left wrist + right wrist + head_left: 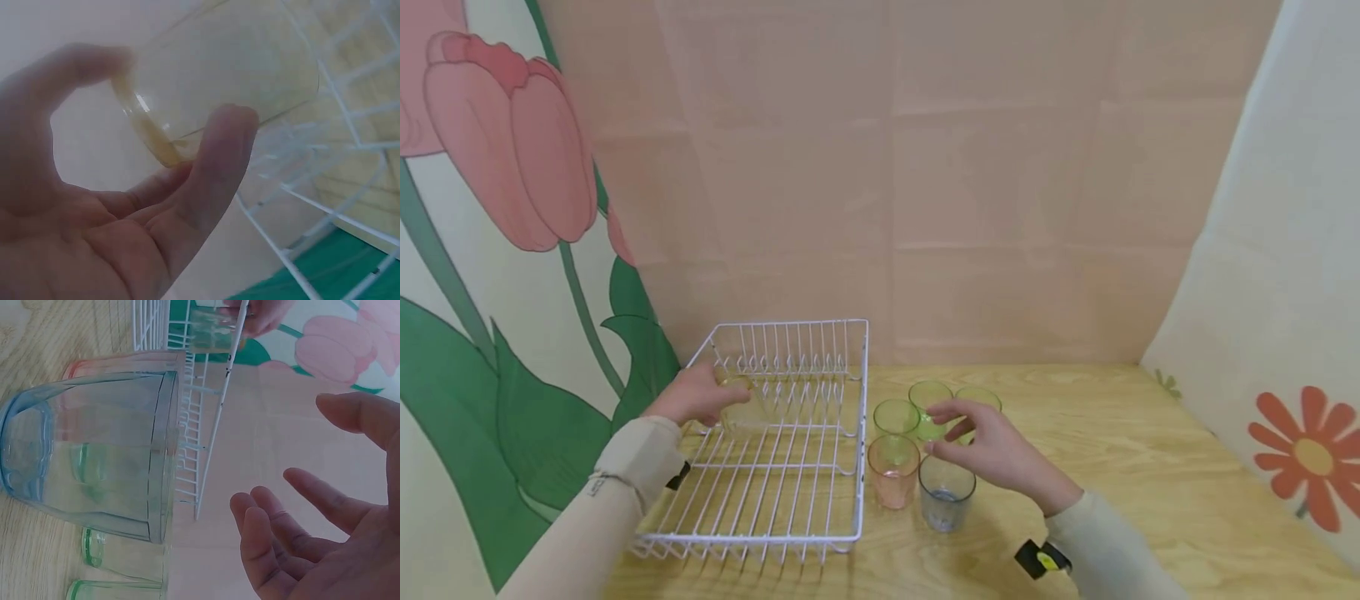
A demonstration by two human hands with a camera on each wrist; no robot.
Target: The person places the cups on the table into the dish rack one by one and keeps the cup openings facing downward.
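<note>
My left hand [698,395] grips a pale yellow drinking glass [231,69] by its thick amber base, thumb and fingers on either side. In the left wrist view its mouth points away from the palm, towards the white wire dish rack [863,417]. The head view puts this glass inside the rack's outline; whether it touches the wires I cannot tell. My right hand [996,446] hovers near the group of glasses, fingers loosely bent and holding nothing. Closest to it stand a blue glass [112,450] and a green glass [931,396]. Beside them is a pink glass [893,479].
Another green glass [895,412] stands by the rack's right side, and a yellow-green glass [981,398] is partly hidden behind my right hand. The wooden tabletop [1120,467] extends to the right. A pinkish backdrop [992,208] closes off the rear.
</note>
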